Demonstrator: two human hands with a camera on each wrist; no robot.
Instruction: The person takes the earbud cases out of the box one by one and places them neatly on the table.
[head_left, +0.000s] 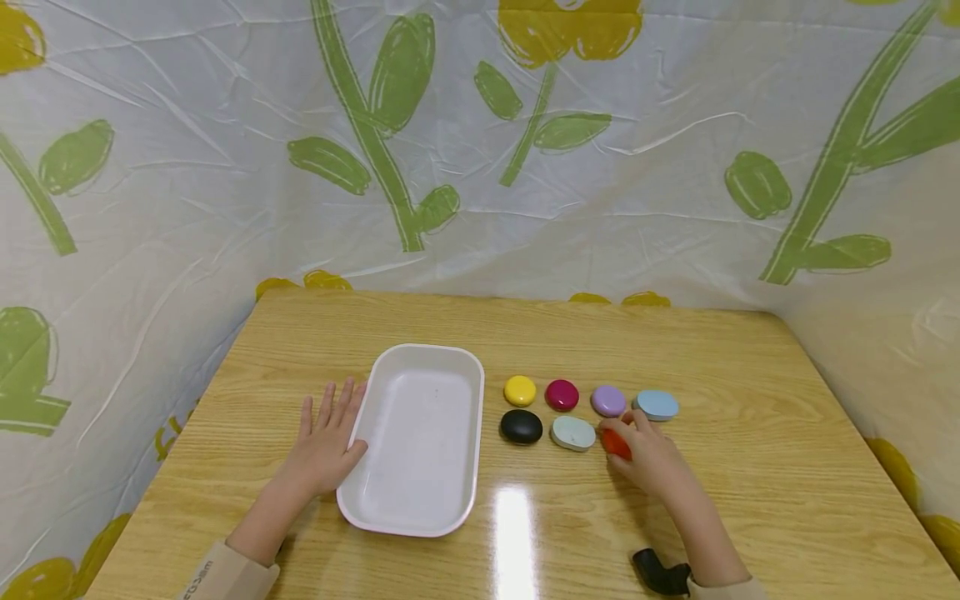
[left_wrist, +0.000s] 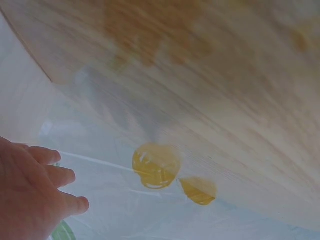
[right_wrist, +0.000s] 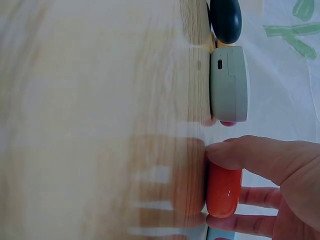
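My right hand (head_left: 652, 458) pinches a glossy red pebble-shaped case (head_left: 615, 445) between thumb and fingers at the right end of the near row. In the right wrist view the red case (right_wrist: 223, 192) stands at the tabletop, thumb on one side and fingertips on the other. Beside it is a pale grey-green earbud case (head_left: 573, 433) with a small charging port. My left hand (head_left: 322, 446) lies with fingers spread against the left side of a white rectangular tray (head_left: 480, 433); its thumb is at the rim. The left wrist view shows only part of this hand (left_wrist: 35, 190).
Near the held case are a black case (head_left: 521, 427), a yellow one (head_left: 520, 391), a crimson one (head_left: 562, 395), a lilac one (head_left: 608, 401) and a light blue one (head_left: 657, 405). A black curved object (head_left: 660, 572) is by the right wrist. Flower-patterned sheeting (head_left: 600, 225) surrounds the wooden table (head_left: 750, 400).
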